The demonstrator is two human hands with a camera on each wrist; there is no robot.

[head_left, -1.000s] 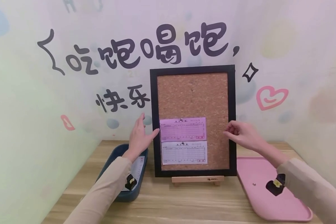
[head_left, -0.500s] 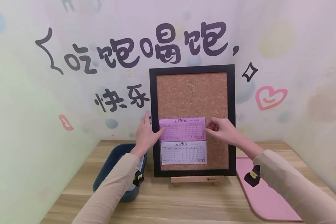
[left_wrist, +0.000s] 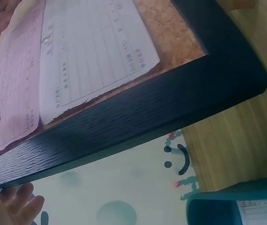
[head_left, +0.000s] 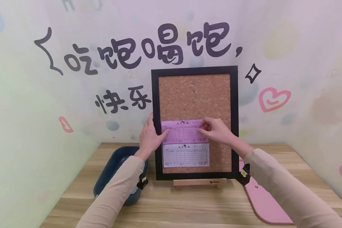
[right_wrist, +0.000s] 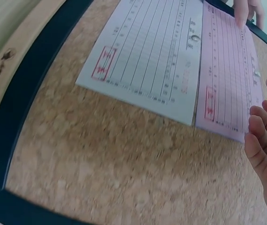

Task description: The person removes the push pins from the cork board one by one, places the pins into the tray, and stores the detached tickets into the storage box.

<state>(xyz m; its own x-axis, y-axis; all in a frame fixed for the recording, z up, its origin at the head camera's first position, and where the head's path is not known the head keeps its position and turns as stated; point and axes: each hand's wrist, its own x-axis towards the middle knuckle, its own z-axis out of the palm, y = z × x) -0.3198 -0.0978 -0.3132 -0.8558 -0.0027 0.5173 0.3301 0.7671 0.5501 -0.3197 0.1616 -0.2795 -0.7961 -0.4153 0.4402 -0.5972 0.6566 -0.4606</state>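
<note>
Cork board (head_left: 195,98) stands on wooden easel (head_left: 199,182); pink slip (head_left: 182,131) pinned above white slip (head_left: 186,155), low on board. Left hand (head_left: 149,136) flat, fingers straight, steadying pink slip's left edge. Right hand (head_left: 216,130) at its right edge, fingertips touching, grip unclear. Both slips up; upper cork bare.

Two slips (head_left: 185,131) (head_left: 186,155), one corkboard (head_left: 195,95), two trays (head_left: 114,164) (head_left: 262,202), two pins (head_left: 183,121) (head_left: 185,145)

Staged booth: cartoon-lettered wall (head_left: 148,50), wooden table (head_left: 188,202), cork board (head_left: 195,95).
</note>
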